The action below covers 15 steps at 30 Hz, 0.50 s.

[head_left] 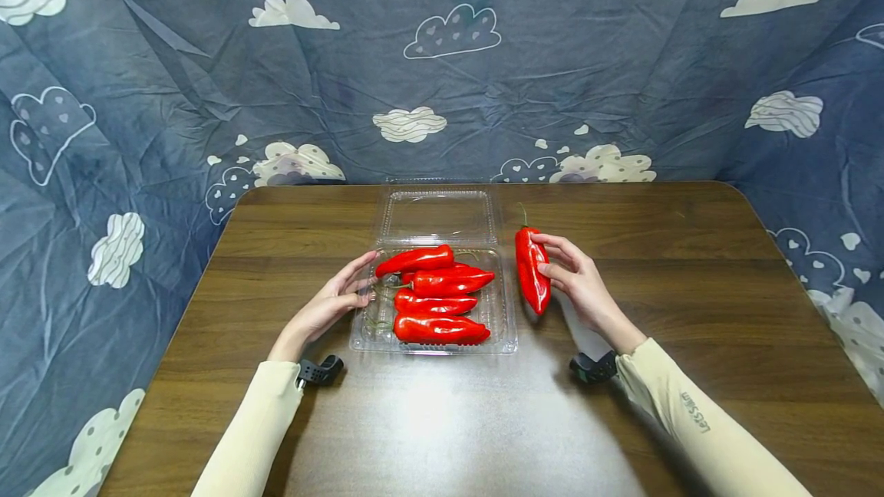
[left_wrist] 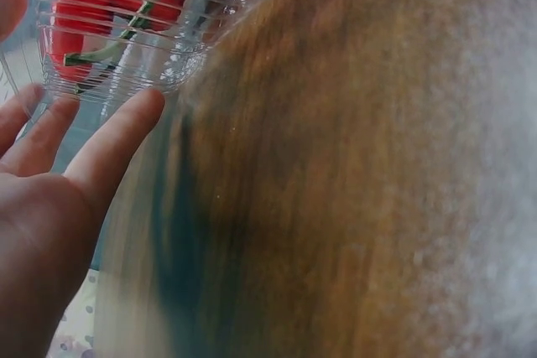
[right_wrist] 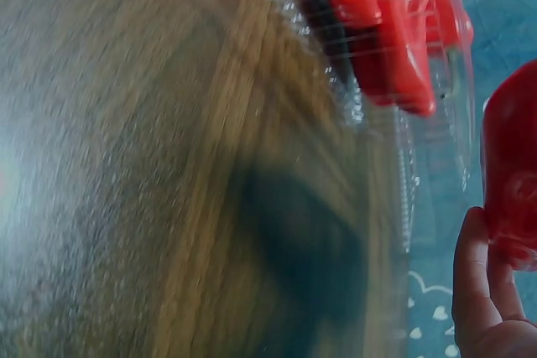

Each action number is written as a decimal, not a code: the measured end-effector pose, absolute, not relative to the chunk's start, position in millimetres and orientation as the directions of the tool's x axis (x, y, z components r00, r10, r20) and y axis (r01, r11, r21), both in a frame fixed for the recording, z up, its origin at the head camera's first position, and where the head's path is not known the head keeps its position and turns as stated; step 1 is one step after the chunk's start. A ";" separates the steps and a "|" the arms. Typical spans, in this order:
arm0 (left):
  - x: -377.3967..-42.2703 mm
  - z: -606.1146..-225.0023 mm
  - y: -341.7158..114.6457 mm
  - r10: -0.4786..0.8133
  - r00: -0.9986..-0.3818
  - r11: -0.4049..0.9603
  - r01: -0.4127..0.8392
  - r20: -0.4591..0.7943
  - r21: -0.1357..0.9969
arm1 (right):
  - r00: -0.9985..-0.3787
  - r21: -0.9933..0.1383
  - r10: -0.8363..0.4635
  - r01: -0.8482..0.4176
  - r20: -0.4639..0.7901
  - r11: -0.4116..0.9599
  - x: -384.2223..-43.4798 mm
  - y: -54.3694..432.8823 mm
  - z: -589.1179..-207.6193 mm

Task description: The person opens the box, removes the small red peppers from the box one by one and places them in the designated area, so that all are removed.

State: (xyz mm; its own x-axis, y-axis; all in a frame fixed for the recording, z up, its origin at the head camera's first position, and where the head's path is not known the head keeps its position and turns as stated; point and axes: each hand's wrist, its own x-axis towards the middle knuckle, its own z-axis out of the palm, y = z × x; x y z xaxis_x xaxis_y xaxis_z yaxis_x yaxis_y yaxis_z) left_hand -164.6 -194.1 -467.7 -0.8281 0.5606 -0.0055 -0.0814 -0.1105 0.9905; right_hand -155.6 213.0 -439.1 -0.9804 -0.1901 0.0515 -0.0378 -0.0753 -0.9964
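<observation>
Red and glossy, 1 long pepper [head_left: 532, 271] is pinched in the right hand [head_left: 585, 282], thumb and fingers against its side, just right of the clear plastic box [head_left: 509, 332]. From where I stand it seems to be off the surface [head_left: 691, 274], stem pointing away from the person, tip toward them. The left hand [head_left: 328, 313] has its fingers spread and nearly straight, the tips at the box's left wall, gripping nothing. At least 5 more peppers [head_left: 449, 282] lie crosswise in the box, and its lid [head_left: 442, 217] lies open behind. I'd say a soft pinch round the thick middle suits that slick skin better than a squeeze. Thin walls like these may bend, so the left fingertips should brace the box without denting it.
</observation>
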 end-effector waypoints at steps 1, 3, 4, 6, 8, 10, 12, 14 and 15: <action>-164.5 -467.4 -193.9 0.559 -0.829 -0.109 -0.080 -0.006 0.991 | -0.981 -0.997 -0.186 -0.036 0.050 -0.075 -156.0 214.4 -439.7; -164.4 -467.2 -193.8 0.557 -0.831 -0.107 -0.079 -0.006 0.991 | -0.983 -0.997 -0.178 -0.033 0.046 -0.074 -156.8 217.1 -441.1; -164.4 -467.4 -193.8 0.556 -0.831 -0.105 -0.077 -0.006 0.991 | -0.983 -0.997 -0.177 -0.031 0.044 -0.075 -157.3 218.3 -441.8; -164.7 -467.8 -193.7 0.555 -0.832 -0.105 -0.075 -0.004 0.992 | -0.985 -0.997 -0.169 -0.027 0.040 -0.075 -158.1 220.8 -443.3; -164.9 -467.9 -193.6 0.555 -0.832 -0.103 -0.073 -0.004 0.992 | -0.986 -0.997 -0.163 -0.025 0.037 -0.074 -159.2 223.1 -445.1; -165.0 -468.0 -193.6 0.555 -0.832 -0.102 -0.072 -0.004 0.992 | -0.987 -0.997 -0.158 -0.024 0.035 -0.070 -160.4 225.2 -447.2; -165.2 -468.1 -193.7 0.555 -0.832 -0.101 -0.071 -0.003 0.992 | -0.988 -0.998 -0.152 -0.025 0.034 -0.060 -161.7 227.2 -449.5; -165.3 -468.0 -193.7 0.555 -0.832 -0.098 -0.071 -0.004 0.993 | -0.989 -0.999 -0.144 -0.025 0.031 -0.042 -163.2 228.9 -451.9; -165.4 -468.1 -193.9 0.555 -0.832 -0.098 -0.070 -0.004 0.993 | -0.990 -0.999 -0.139 -0.022 0.026 -0.032 -164.0 229.8 -453.0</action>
